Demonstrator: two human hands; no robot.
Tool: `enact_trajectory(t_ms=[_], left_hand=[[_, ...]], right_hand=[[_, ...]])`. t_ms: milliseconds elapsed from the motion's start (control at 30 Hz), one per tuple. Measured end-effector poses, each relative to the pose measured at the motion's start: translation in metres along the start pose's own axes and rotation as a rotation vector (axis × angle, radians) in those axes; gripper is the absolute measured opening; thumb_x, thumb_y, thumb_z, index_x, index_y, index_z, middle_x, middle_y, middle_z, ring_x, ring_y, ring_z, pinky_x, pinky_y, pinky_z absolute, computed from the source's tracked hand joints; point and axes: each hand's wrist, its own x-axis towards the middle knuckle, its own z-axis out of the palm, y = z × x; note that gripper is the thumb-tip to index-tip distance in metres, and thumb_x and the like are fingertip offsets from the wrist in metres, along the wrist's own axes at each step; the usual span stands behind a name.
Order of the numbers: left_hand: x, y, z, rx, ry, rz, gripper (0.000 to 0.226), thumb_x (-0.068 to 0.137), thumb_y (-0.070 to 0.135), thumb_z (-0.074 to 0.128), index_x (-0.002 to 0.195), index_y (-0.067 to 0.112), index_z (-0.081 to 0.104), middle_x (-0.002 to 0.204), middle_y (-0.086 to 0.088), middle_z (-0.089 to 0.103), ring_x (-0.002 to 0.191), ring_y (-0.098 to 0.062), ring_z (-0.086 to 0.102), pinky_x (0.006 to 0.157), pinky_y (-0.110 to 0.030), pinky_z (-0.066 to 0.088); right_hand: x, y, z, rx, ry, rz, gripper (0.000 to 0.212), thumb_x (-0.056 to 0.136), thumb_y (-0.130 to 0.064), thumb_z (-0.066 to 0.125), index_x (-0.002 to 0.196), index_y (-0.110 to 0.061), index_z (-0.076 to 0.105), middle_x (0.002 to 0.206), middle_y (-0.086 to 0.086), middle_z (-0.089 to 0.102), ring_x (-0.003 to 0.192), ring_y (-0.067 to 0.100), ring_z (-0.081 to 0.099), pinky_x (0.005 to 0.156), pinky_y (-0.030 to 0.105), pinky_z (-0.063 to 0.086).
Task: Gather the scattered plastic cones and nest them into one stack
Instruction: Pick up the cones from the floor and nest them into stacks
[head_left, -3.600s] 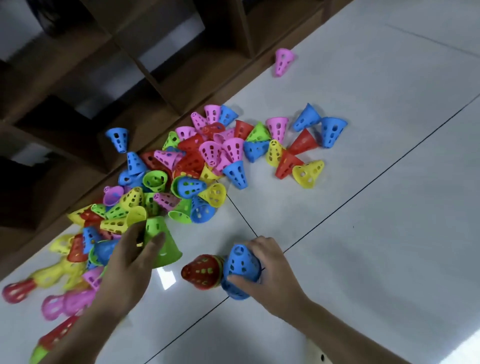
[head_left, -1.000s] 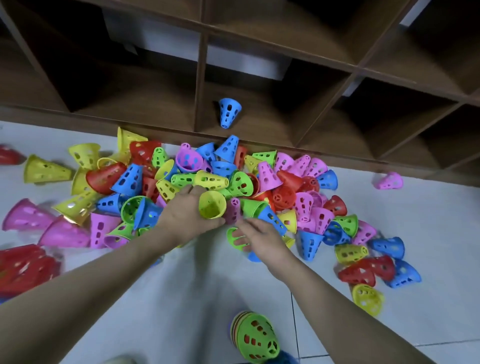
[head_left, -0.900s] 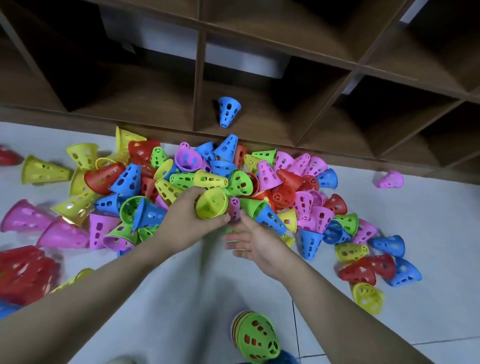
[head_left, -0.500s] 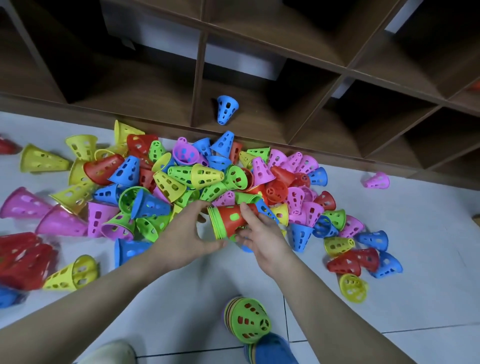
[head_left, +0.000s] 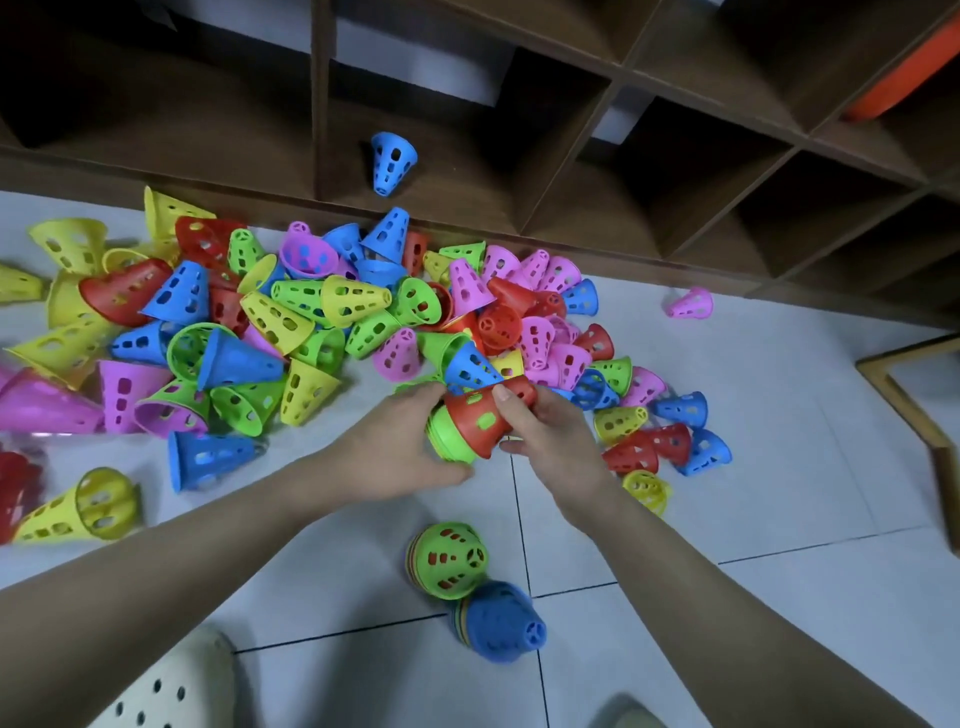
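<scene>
Nearest, a pale perforated shoe (head_left: 171, 686) sat on the tiled floor (head_left: 779, 597), with a blue-topped stack (head_left: 501, 626) and a green-topped stack (head_left: 449, 560) lying on their sides just beyond it. Above these, the left hand (head_left: 395, 447) cupped the green rim of a short nested stack capped by a red cone (head_left: 480, 421), while the right hand (head_left: 545, 431) gripped that cone, thumb on top. Beyond lay the heap of scattered cones (head_left: 311, 322), and one blue cone (head_left: 392, 161) stood inside the wooden shelf (head_left: 571, 208).
</scene>
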Motion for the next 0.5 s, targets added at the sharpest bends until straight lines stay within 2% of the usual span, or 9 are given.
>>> enact_trajectory(t_ms=[100, 200, 333, 400, 500], left_hand=[[-0.001, 0.023, 0.009, -0.054, -0.026, 0.094, 0.051, 0.060, 0.050, 0.088, 0.101, 0.039, 0.058, 0.100, 0.016, 0.060, 0.093, 0.003, 0.056, 0.075, -0.011, 0.039], [-0.008, 0.040, 0.015, -0.136, -0.056, 0.143, 0.044, 0.065, 0.040, 0.091, 0.099, 0.038, 0.063, 0.097, 0.018, 0.063, 0.091, 0.002, 0.059, 0.074, -0.011, 0.041], [-0.029, 0.048, 0.021, -0.199, -0.080, 0.178, 0.051, 0.065, 0.048, 0.084, 0.108, 0.028, 0.066, 0.099, 0.010, 0.065, 0.092, -0.013, 0.061, 0.078, -0.025, 0.049], [-0.043, 0.042, 0.023, -0.206, -0.089, 0.183, 0.051, 0.066, 0.044, 0.085, 0.110, 0.027, 0.065, 0.101, 0.008, 0.065, 0.094, -0.017, 0.060, 0.081, -0.028, 0.049], [-0.062, 0.027, 0.027, -0.201, -0.094, 0.163, 0.055, 0.066, 0.039, 0.088, 0.115, 0.031, 0.062, 0.106, 0.011, 0.065, 0.098, -0.016, 0.060, 0.083, -0.024, 0.047]], right_hand=[[-0.018, -0.008, -0.028, 0.001, -0.002, -0.030, 0.022, 0.095, -0.036, 0.067, 0.104, -0.017, 0.072, 0.102, 0.002, 0.076, 0.100, 0.021, 0.070, 0.082, 0.035, 0.061], [-0.038, -0.014, -0.052, -0.007, -0.003, -0.074, 0.023, 0.093, -0.038, 0.067, 0.104, -0.018, 0.072, 0.102, 0.004, 0.076, 0.101, 0.023, 0.071, 0.085, 0.041, 0.061], [-0.068, -0.022, -0.072, 0.020, 0.013, -0.113, 0.033, 0.089, -0.044, 0.068, 0.100, -0.013, 0.071, 0.095, 0.003, 0.076, 0.092, 0.019, 0.071, 0.087, 0.047, 0.060], [-0.083, -0.025, -0.077, 0.046, 0.018, -0.142, 0.033, 0.089, -0.041, 0.067, 0.098, -0.009, 0.070, 0.090, 0.002, 0.075, 0.087, 0.017, 0.070, 0.086, 0.044, 0.060], [-0.103, -0.023, -0.083, 0.093, 0.043, -0.165, 0.033, 0.085, -0.037, 0.064, 0.097, -0.007, 0.068, 0.083, -0.002, 0.073, 0.079, 0.013, 0.068, 0.080, 0.036, 0.060]])
